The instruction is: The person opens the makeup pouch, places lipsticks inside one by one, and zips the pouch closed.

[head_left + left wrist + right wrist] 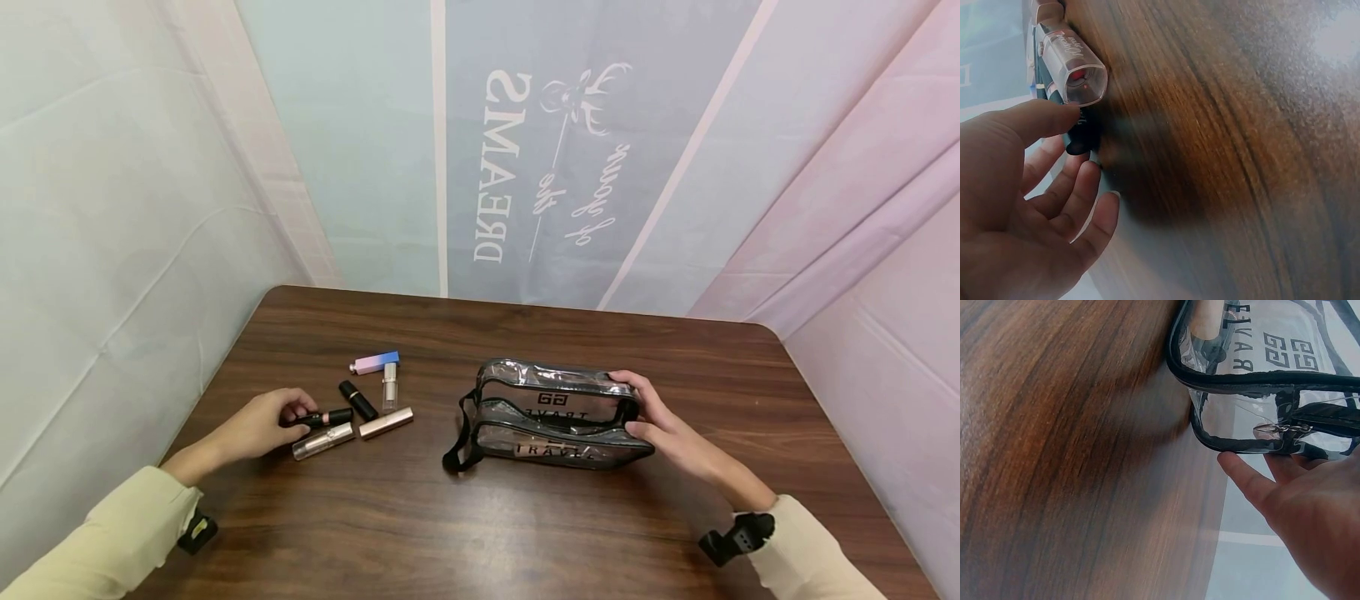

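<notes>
At the left, my left hand [262, 423] has its thumb and fingers about one end of a black lipstick tube [333, 417], pinching it. A lipstick with a clear cap [1075, 65] lies right beside that tube, close to the thumb. My right hand [667, 429] grips the right end of a clear travel bag [555, 400] with black trim, thumb on the near wall and fingers at the far one. The bag's top stands open, and a beige tube [1207, 319] shows through its plastic. A metal zip pull [1282, 429] hangs near the right fingers.
Between the left hand and the bag lie a second black tube [357, 401], a rose-gold tube [386, 422], a silver-capped clear lipstick [390, 387] and a pink-blue tube [375, 362]. The bag's black strap [461, 446] loops out leftward. A printed curtain [375, 167] hangs behind the wooden table [450, 533].
</notes>
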Demonstrator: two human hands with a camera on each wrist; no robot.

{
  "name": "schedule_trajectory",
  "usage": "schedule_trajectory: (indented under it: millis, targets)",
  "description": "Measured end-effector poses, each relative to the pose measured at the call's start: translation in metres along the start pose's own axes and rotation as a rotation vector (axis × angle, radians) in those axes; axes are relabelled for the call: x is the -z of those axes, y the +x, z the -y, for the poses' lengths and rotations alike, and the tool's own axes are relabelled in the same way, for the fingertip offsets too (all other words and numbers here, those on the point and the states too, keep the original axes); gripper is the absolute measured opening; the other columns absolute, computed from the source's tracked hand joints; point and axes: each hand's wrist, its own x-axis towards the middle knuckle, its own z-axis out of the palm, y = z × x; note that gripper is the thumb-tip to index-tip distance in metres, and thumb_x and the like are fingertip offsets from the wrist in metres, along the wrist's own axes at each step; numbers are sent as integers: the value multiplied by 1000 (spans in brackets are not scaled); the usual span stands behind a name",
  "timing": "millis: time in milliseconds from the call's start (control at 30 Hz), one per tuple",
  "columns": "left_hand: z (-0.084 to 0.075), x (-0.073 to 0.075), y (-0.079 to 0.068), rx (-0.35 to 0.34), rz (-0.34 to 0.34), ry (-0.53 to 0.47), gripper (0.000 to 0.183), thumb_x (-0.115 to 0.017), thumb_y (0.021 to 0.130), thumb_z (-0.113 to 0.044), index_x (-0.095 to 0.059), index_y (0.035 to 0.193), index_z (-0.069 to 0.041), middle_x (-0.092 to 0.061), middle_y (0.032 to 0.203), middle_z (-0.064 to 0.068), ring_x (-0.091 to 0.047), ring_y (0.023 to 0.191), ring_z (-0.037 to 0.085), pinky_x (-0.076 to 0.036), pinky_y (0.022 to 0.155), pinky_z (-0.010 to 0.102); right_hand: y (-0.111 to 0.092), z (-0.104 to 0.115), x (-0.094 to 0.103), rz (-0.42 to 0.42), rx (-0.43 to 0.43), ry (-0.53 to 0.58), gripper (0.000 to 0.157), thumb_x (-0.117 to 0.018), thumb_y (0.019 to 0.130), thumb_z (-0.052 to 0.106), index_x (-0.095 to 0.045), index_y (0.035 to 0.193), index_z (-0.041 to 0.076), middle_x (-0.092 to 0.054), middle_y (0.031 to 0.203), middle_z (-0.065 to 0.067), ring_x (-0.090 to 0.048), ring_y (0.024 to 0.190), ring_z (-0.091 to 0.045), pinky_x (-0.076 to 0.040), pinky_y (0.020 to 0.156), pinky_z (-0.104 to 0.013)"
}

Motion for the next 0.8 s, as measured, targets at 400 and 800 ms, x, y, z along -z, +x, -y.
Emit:
schedule_trajectory:
  millis: [400, 800]
  targets:
    - [0, -7, 2, -53, -25, 5, 18, -77, 88, -4, -71, 105, -4, -61, 90, -2, -53, 80, 10, -49, 69, 30, 1, 1, 0, 11, 5, 6, 63, -41, 101, -14, -15, 157, 1, -37, 148, 3, -49, 126, -15, -39, 95, -17]
    - [0, -9, 4, -22, -61, 40, 16, -72, 93, -7, -73, 108, -3, -63, 91, -2, -52, 78, 10, -46, 66, 29, 1, -2, 0, 22, 42, 40, 64, -38, 99, -18, -14, 156, -2, -41, 148, 4, -48, 132, -13, -40, 97, -19]
